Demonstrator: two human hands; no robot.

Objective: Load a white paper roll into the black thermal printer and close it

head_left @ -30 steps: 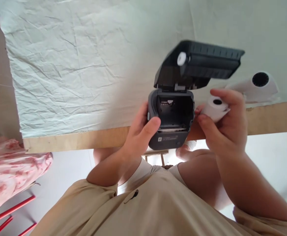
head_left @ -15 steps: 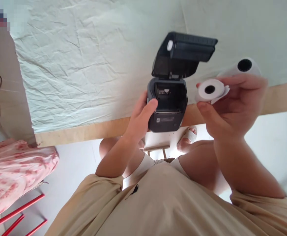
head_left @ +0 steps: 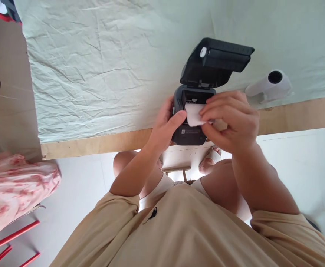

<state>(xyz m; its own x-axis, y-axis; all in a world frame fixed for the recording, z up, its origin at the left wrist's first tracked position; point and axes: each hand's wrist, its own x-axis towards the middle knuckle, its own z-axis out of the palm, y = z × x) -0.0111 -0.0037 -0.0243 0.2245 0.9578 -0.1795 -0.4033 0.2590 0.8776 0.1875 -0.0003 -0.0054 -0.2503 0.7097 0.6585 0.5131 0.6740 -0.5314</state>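
A small dark receipt printer (head_left: 190,138) is held by its left side in my left hand (head_left: 166,124), the thumb over the edge of its paper bay. Its hinged lid (head_left: 215,63) stands raised, with a white knob at one end. Between the fingertips of my right hand (head_left: 233,120) is a white paper roll (head_left: 194,114), turned on its side at the mouth of the bay. My right fingers cover the roll's right end. How deep the roll sits I cannot tell.
Another white paper roll (head_left: 281,87) with a dark core lies on the pale green cloth (head_left: 95,74) at the right. A bare wooden edge (head_left: 118,142) runs along the table's front. At lower left is a pink floral cloth (head_left: 20,189) above red bars (head_left: 12,237).
My right hand has moved left, bringing the paper roll from beside the printer to its bay and turning it sideways. The printer has shifted slightly right in view, still in my left hand.
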